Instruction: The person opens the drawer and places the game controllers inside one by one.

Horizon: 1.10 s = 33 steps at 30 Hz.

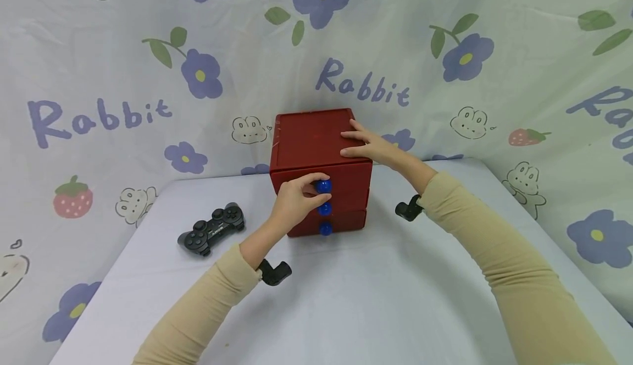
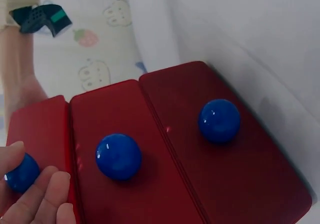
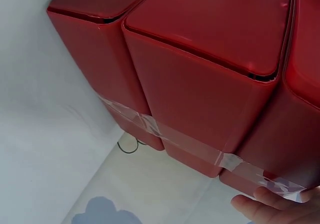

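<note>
Soft shadows, glints on knobs (image 2: 119,159)

I note a black game controller (image 1: 211,231) lying aslant on the white tabletop (image 1: 395,310), to my left, thumbsticks (image 1: 200,226) up. Beyond the tabletop I see a pale curtain (image 1: 277,87), creased, printed with purple flowers (image 1: 201,73), green leaves (image 1: 160,53), red strawberries (image 1: 73,200), outlined rabbits (image 1: 249,132) and the word "Rabbit", repeated. I also record a small brownish speck (image 1: 227,345) on the tabletop's near part.

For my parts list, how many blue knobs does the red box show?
3: the top knob, pinched by the left hand; the middle knob below it; the bottom knob, lowest on the front. The red box hides its back.
</note>
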Each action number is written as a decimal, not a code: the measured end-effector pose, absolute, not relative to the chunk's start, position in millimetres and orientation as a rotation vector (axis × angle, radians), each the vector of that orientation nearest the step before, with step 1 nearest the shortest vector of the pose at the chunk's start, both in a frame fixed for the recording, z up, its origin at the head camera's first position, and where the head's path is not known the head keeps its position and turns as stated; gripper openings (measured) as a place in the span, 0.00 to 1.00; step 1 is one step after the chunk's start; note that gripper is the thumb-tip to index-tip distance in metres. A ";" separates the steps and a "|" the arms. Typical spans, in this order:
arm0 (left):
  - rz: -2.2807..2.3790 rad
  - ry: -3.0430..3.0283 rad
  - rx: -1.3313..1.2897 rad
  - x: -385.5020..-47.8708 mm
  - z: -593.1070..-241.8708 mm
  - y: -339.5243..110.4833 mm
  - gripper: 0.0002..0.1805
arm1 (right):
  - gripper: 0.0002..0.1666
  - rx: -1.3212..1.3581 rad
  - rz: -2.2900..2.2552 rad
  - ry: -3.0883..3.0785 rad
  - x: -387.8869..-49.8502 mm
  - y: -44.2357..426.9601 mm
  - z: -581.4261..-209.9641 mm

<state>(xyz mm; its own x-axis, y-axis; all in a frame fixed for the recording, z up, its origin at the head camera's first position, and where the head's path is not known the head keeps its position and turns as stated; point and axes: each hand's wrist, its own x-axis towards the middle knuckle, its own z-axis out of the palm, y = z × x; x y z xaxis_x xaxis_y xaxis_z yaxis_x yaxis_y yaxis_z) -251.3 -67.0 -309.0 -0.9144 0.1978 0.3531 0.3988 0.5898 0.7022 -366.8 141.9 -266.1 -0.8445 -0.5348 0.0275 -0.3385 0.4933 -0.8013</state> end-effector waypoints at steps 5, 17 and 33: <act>-1.250 -2.602 -0.495 -245.1 -309.4 -67.5 0.19 | 0.39 -0.757 -1.275 2.505 -364.4 141.9 -264.7; -1.316 -2.606 -0.550 -227.8 -311.4 -68.7 0.20 | 0.40 -0.751 -1.333 2.447 -365.4 143.0 -266.3; -1.374 -2.641 -0.580 -208.2 -311.2 -69.5 0.21 | 0.40 -0.754 -1.328 2.457 -367.0 142.9 -267.8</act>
<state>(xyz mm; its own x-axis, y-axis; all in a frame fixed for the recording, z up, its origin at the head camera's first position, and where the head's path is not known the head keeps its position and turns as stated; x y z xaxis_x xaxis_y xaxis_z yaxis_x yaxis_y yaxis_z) -208.2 -69.5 -311.2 -0.9212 0.2832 0.2668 0.3810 0.5179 0.7659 -367.0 142.9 -267.8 -0.8355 -0.5488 0.0265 -0.3230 0.4515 -0.8317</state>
